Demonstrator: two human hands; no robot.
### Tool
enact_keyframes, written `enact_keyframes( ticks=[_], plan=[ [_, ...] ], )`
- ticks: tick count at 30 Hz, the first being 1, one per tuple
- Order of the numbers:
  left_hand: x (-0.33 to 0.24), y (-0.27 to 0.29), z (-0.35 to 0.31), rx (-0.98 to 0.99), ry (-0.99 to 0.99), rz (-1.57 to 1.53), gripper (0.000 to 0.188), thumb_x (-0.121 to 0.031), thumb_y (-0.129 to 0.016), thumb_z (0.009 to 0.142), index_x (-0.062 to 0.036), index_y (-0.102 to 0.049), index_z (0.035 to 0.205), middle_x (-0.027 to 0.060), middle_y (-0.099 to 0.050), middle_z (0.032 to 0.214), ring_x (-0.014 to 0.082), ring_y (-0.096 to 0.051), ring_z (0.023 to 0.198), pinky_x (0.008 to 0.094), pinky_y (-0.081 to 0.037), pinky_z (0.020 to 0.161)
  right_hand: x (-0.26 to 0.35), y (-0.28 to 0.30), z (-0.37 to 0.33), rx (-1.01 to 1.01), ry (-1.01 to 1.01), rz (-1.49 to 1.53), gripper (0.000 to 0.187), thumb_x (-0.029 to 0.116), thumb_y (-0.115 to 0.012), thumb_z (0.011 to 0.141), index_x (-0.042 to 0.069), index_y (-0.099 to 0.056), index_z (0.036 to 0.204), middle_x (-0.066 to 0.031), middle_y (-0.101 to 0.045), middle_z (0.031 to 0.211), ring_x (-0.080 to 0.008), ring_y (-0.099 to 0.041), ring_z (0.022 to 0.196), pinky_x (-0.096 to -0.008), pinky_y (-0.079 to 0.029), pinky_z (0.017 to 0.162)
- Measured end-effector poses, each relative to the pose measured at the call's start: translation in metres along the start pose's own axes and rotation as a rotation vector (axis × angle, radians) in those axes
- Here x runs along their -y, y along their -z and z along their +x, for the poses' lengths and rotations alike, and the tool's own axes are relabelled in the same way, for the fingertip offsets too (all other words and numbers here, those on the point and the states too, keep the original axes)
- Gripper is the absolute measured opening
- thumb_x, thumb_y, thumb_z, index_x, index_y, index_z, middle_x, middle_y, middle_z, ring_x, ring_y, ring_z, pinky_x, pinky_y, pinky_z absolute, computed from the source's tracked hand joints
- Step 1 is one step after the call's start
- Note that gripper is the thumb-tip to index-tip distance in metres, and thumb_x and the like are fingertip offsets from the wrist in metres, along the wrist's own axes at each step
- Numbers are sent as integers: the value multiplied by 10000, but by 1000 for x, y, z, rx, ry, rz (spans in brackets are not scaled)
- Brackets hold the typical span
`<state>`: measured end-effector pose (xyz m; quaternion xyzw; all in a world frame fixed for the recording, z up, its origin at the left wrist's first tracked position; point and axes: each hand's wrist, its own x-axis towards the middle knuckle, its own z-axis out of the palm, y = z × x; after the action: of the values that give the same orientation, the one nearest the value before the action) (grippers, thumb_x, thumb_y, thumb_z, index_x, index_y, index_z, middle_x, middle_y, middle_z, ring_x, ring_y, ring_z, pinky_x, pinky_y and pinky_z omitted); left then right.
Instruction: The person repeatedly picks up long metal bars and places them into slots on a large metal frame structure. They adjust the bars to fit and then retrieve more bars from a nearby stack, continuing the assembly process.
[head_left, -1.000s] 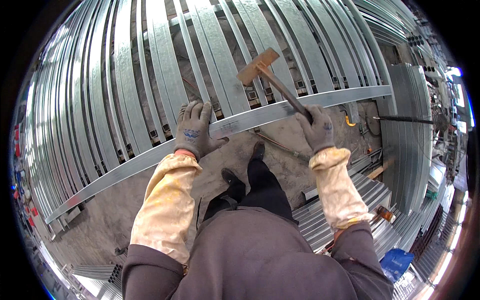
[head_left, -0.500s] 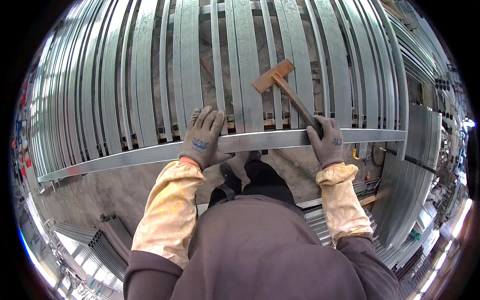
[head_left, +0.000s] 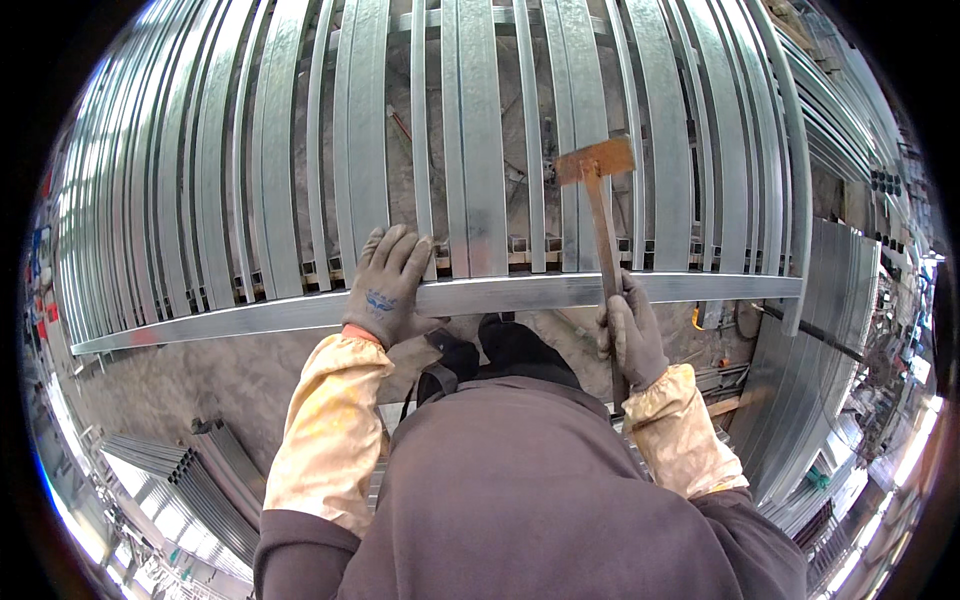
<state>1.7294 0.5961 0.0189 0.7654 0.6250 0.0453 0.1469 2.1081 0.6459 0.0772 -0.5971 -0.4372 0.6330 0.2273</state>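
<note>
My right hand (head_left: 637,335), in a grey work glove, is closed round the handle of a rusty brown hammer (head_left: 602,215). The hammer's broad block head points away from me, above the slats. My left hand (head_left: 384,285), gloved the same way, lies on the near crossbar (head_left: 510,294), a shiny square metal tube. Its fingers are stretched forward over the bar and its thumb points to the right. Long galvanized slats and tubes (head_left: 471,150) run away from this bar, side by side with gaps between them.
Stacked metal profiles (head_left: 180,470) lie on the floor at the lower left. More long sheets or profiles (head_left: 810,370) are piled at the right. A round side tube (head_left: 797,150) borders the slats on the right. My feet are just under the crossbar.
The hammer has swung from a leftward slant to nearly straight ahead, its head moving right. My right hand has come off the crossbar, slightly nearer to me. My left hand has shifted slightly left.
</note>
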Motion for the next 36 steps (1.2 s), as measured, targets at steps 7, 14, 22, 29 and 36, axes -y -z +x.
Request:
enact_keyframes(
  ticks=[7,14,22,29,36],
  plan=[
    [-2,2,2,39,14,-3,1254,-521,-991,534,-57,-427,1553,158,-506,1503,375,-373,1524,566,-223,1319,-3,5,-7,67,-101,-256,455,225,-555,1100,39,-492,1510,-146,-685,1002,-243,-687,772,-352,-549,679],
    [-4,1,1,33,9,15,1276,-509,-997,506,-82,-421,1561,145,-512,1499,366,-382,1518,571,-243,1310,-14,15,0,59,216,-596,489,216,-577,1071,24,-511,1516,-307,-680,1302,-455,-663,1245,-460,-528,1027],
    [-5,1,3,-10,0,-2,1248,-501,-992,501,-87,-442,1542,142,-525,1478,365,-419,1489,576,-284,1288,-18,19,-11,-105,244,-392,491,161,-617,1046,15,-535,1508,-267,-683,1341,-429,-682,1221,-446,-542,1019],
    [-1,0,4,-27,-21,10,1223,-501,-984,519,-90,-447,1538,138,-523,1485,365,-419,1491,575,-282,1291,-11,53,25,-325,473,-833,546,180,-701,998,85,-565,1518,-195,-691,1200,-378,-707,1066,-451,-569,921],
    [-3,2,0,8,6,7,1239,-486,-993,503,-85,-441,1537,142,-521,1487,376,-416,1491,575,-282,1291,-21,53,39,-359,510,-1049,557,189,-751,908,98,-627,1443,-179,-637,1176,-382,-658,1066,-498,-544,936]
  ],
)
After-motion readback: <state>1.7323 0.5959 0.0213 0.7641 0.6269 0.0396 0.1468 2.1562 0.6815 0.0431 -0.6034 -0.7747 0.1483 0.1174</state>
